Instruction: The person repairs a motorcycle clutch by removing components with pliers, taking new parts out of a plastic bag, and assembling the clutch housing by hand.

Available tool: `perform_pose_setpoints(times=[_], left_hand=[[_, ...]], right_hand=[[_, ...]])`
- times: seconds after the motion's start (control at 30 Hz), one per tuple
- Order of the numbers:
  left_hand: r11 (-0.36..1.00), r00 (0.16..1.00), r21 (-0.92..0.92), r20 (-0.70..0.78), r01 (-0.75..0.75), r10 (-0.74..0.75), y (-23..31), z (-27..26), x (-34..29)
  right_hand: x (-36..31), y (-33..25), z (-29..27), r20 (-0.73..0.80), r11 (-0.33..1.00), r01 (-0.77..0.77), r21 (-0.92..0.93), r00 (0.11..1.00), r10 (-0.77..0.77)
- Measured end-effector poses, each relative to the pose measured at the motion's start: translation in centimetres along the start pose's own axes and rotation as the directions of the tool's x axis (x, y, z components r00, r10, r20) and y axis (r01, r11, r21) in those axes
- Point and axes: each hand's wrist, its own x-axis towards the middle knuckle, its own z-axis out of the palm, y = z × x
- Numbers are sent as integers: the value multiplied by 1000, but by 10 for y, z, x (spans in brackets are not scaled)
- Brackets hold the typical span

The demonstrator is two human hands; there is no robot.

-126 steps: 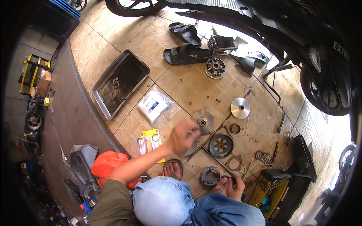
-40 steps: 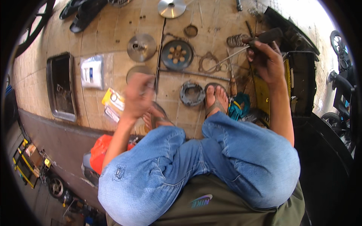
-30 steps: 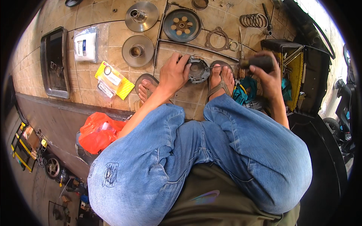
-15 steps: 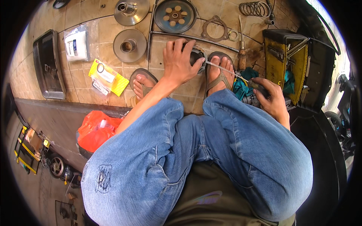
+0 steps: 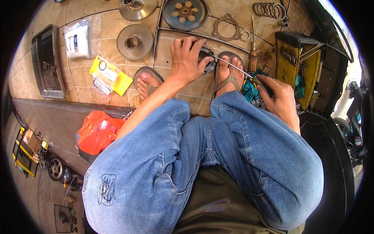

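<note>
So, L hand [image 5: 189, 58], nearer, has fingers curled on dark-grey round metal part [image 5: 210, 69], at its approx. 4 o'clock, on tan tile floor [image 5: 194, 100]; R hand [image 5: 281, 97] wraps slim steel-shafted screwdriver [image 5: 236, 69], long axis toward 10 o'clock, tip by part.

Your round, dark metal part [image 5: 210, 68] sits low at the floor [image 5: 164, 50], its left side hidden beneath your left hand [image 5: 187, 60]; its grey rim shows to the right. Your screwdriver [image 5: 233, 66], a slim, bright, straight shaft, slants from its far-left tip at the part's right side to a handle mostly hidden within your right hand [image 5: 278, 94].
</note>
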Motion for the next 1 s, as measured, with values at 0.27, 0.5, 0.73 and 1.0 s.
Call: perform_pose_setpoints(times=[0.27, 0.5, 0.73, 1.0], left_hand=[[998, 999, -44, 7, 48, -47, 8, 0, 1], [990, 990, 10, 3, 141, -141, 14, 2, -2], [991, 991, 13, -16, 136, -136, 18, 8, -2], [991, 988, -15, -81, 130, -130, 16, 12, -1]], right_hand=[[-18, 83, 85, 313, 479, -400, 782, 915, 252], [-33, 61, 137, 182, 537, -308, 786, 944, 275], [-32, 27, 109, 135, 886, -400, 236, 916, 378], [-33, 27, 90, 122, 921, -124, 370, 989, 84]])
